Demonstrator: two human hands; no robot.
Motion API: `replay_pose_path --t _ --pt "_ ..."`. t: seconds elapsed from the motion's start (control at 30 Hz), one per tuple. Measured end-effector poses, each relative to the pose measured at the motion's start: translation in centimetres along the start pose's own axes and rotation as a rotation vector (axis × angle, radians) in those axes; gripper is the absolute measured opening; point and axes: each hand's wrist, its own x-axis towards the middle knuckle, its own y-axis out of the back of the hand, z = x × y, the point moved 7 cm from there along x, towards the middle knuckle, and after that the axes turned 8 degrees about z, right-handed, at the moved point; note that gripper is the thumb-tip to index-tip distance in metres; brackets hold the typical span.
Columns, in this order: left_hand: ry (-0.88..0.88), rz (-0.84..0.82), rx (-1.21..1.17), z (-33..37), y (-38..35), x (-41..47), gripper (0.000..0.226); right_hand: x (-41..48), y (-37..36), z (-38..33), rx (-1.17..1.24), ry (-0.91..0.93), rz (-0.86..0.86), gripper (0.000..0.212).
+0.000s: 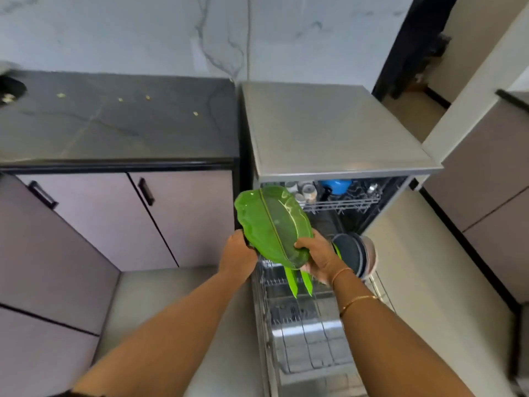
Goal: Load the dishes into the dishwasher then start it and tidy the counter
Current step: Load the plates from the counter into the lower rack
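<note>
Gripping green leaf plate two-handed: left hand on left edge, right hand on near-right edge. Held tilted above pulled-out lower rack of dishwasher, just over upright green plates.

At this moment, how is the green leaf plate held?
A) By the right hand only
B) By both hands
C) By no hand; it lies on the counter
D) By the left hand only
B: the left hand and the right hand each grip one side of the leaf plate, over the open dishwasher.
</note>
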Motion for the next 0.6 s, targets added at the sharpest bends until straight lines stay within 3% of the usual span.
replay_pose_path --t 0.17,0.27,0.37,0.6 --pt "0.047 -0.086 0.102 -1.8 -7.0 -3.4 0.037 1.9 8.1 3.3 -0.221 -0.054 0.078 0.040" --pt "0.060 -0.119 0.161 -3.9 -9.8 -3.3 0.037 4.6 10.8 4.9 -0.453 0.065 0.149 0.046" --pt "0.073 -0.181 0.200 -6.7 -12.6 -2.0 0.042 7.6 12.2 7.5 -0.630 0.162 0.234 0.050" --pt "0.071 -0.232 0.285 -14.8 -18.8 3.7 0.053 16.2 10.8 17.9 -0.784 0.188 0.285 0.070"
